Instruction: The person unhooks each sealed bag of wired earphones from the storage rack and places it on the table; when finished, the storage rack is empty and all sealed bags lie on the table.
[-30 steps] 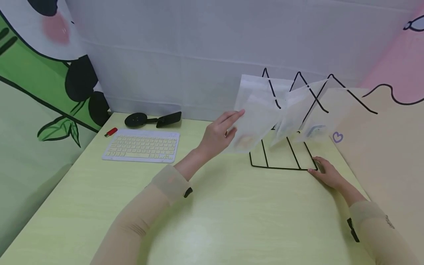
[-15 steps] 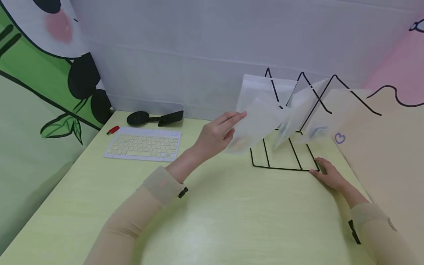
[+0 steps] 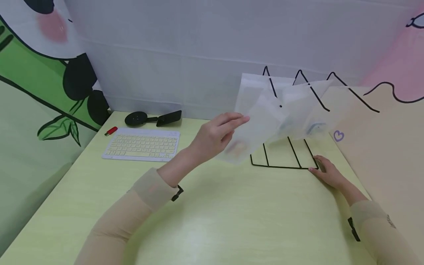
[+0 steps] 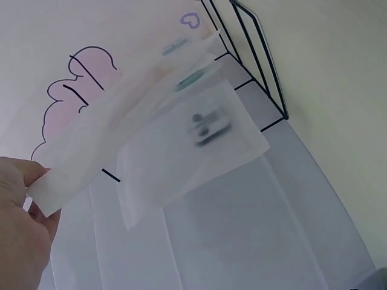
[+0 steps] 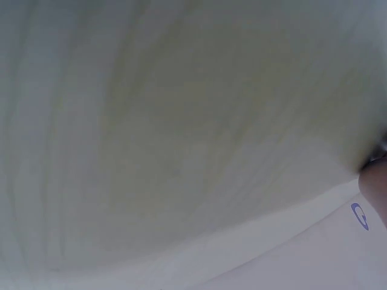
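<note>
My left hand (image 3: 216, 134) pinches the edge of a translucent white plastic folder (image 3: 256, 117); in the left wrist view its thumb and fingers close on a folder corner (image 4: 51, 196). A small blurry orange print shows near the folder's lower corner. More such folders (image 3: 341, 103) stand fanned out behind it, one with a blue print. They lean in a black wire rack (image 3: 276, 167) with zigzag top bars. My right hand (image 3: 328, 173) grips the rack's front right base corner, fingers and thumb about the wire. The right wrist view shows mostly blurred tabletop and a bit of that hand.
A white keyboard (image 3: 142, 145) lies at the left, with a red USB stick (image 3: 110, 131) by its corner. Behind it lies a black spatula-like tool (image 3: 169, 118) with a round black end (image 3: 135, 118). A pale cloth wall (image 3: 182, 66) borders the table's back.
My left hand has shifted slightly right and down, and the pinched folder's lower corner has swung toward me. The folder behind it has spread wider. The right hand stays on the rack.
</note>
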